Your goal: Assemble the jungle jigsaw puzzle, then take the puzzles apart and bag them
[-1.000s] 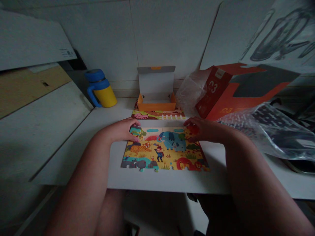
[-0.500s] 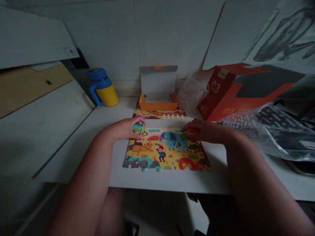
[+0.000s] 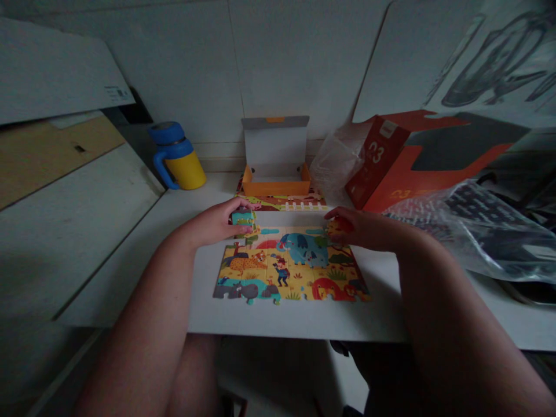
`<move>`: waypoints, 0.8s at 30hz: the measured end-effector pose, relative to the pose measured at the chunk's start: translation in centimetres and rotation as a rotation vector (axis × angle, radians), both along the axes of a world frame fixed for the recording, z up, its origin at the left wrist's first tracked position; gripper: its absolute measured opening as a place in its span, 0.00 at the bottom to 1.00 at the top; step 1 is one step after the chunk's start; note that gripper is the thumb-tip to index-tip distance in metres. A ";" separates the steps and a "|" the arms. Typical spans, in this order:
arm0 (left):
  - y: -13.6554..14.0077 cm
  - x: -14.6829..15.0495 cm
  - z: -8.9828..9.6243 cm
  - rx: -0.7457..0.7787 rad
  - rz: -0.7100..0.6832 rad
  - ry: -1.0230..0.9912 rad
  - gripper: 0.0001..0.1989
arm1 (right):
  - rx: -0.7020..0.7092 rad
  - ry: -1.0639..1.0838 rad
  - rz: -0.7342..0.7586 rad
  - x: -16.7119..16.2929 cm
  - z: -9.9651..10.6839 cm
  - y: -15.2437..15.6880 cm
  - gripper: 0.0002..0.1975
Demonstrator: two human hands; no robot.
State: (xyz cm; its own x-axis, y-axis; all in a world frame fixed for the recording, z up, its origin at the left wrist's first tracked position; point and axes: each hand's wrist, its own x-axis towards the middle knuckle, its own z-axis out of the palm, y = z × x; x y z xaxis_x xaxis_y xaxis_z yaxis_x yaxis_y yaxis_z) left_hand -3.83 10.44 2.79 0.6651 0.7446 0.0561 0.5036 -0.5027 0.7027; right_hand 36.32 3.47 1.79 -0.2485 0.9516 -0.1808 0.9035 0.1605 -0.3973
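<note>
Head view: matte cardboard jigsaw puzzle with flat, glossy-looking animal print (image 3: 291,266) lies flat on a smooth white tabletop (image 3: 295,321), centered in front of the person. Roughly rectangular; near edge uneven, rounded knobs and notches showing. Thin seams between pieces. Print: 2 blue elephants, spotted orange cat, small figure in dark blue with hat, grey hippo in turquoise water, red-maned lion, all on yellow ground.

Left hand (image 3: 211,226) at the far left corner, thumb and fingers closed around a turquoise-and-green printed puzzle section (image 3: 241,219). The section sticks out past the puzzle's far edge, out of line with the rest; cannot tell if any of it is joined. Right hand (image 3: 365,227) at the far right corner, thumb and fingers curled around a red-and-orange printed section (image 3: 341,225); partly hidden, cannot tell if lifted.

Behind the puzzle: open orange cardboard box with grey-white inside (image 3: 276,188), lid up, resting on a colorful flat printed sheet (image 3: 271,202). Back left: rounded blue-and-yellow jug with blue loop handle (image 3: 191,171), upright. Right of the box: crumpled clear plastic bag (image 3: 334,165) beside a tilted red-orange carton marked "03" (image 3: 377,156). Far right: wrinkled, shiny clear plastic wrap (image 3: 482,226) over something dark, contents unclear.
</note>
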 end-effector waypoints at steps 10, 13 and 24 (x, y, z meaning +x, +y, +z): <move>-0.3 1.5 -2.0 0.092 0.024 0.264 0.25 | 0.155 0.029 0.223 -4.6 -1.1 0.0 0.35; -0.3 1.3 -2.2 0.066 0.046 0.280 0.31 | 0.180 -0.038 0.199 -4.5 -1.9 0.4 0.40; 0.1 2.3 -1.9 0.101 0.076 0.382 0.35 | 0.062 -0.091 0.198 -5.1 -0.3 0.6 0.38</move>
